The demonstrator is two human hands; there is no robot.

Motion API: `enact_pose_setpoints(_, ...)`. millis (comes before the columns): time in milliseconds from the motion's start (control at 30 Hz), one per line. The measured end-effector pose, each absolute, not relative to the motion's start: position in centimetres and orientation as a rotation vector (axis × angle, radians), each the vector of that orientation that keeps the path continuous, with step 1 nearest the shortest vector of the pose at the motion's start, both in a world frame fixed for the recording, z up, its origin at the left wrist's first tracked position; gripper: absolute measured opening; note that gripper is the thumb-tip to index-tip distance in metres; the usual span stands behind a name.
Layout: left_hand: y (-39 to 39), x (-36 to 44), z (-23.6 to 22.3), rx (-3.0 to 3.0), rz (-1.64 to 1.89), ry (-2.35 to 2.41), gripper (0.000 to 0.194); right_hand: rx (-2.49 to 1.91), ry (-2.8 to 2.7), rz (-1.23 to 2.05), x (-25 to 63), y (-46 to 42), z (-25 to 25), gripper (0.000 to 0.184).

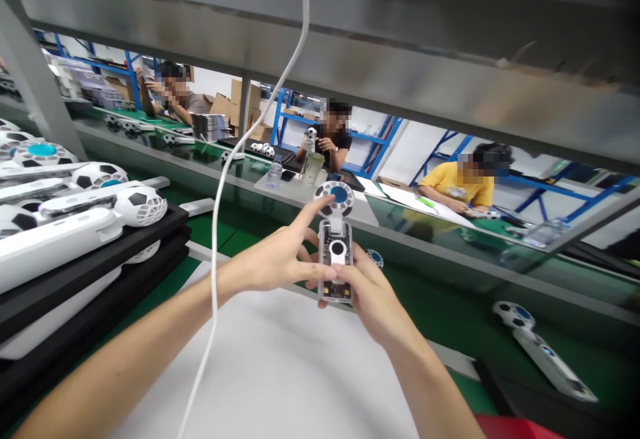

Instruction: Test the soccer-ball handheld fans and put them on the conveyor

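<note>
I hold a small hand fan (335, 252) upright in front of me, its football-patterned head with a blue centre on top and its clear body showing a circuit board. My right hand (367, 292) grips the fan's lower body from the right. My left hand (280, 256) is closed on the body from the left, its forefinger stretched up to the fan head. Both hands hover above a white mat (280, 366).
Black trays (75, 272) stacked with finished white fans stand at left. A white cable (216, 226) hangs down before me. A green conveyor belt (450, 306) carries another fan (543, 349) at right. Three people sit working across the belt. A grey metal beam (350, 39) runs overhead.
</note>
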State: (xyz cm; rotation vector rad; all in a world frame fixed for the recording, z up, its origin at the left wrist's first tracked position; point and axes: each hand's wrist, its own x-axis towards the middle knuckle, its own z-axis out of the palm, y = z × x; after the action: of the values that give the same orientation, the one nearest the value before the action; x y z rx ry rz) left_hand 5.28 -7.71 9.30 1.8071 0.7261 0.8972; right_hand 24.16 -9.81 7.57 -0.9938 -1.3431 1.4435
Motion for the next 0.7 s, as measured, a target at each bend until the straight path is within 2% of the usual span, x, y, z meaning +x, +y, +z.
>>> enact_pose_setpoints(67, -7.5, 4.5, 9.7, 1.82, 0.914, 0.771, 0.087, -1.016, -1.441, 1.37, 24.5, -9.9, 7.5, 0.041)
enact_pose_setpoints(200, -6.8, 3.7, 10.2, 1.782, 1.166, 0.935, 0.073, -1.059, -1.677, 1.25, 25.1, -10.4, 7.7, 0.034)
enact_pose_setpoints(300, -7.0, 3.7, 10.7, 1.747, 1.246, 0.968, 0.068, -1.133, -1.911, 1.145, 25.1, -11.1, 7.9, 0.042)
enact_pose_setpoints(433, -7.5, 3.9, 11.0, 1.735, 1.284, 0.962, 0.049, -1.221, -2.096, 1.015, 24.5, -12.1, 7.8, 0.046)
enact_pose_setpoints(533, -7.3, 4.1, 10.8, 1.778, 1.414, 0.923, 0.04, -1.182, -2.066, 1.104, 24.0, -12.5, 7.7, 0.053)
enact_pose_setpoints(700, -7.4, 4.7, 10.3, 1.847, 1.533, 0.933, 0.035, -1.152, -1.961, 1.29, 23.5, -12.6, 7.7, 0.067)
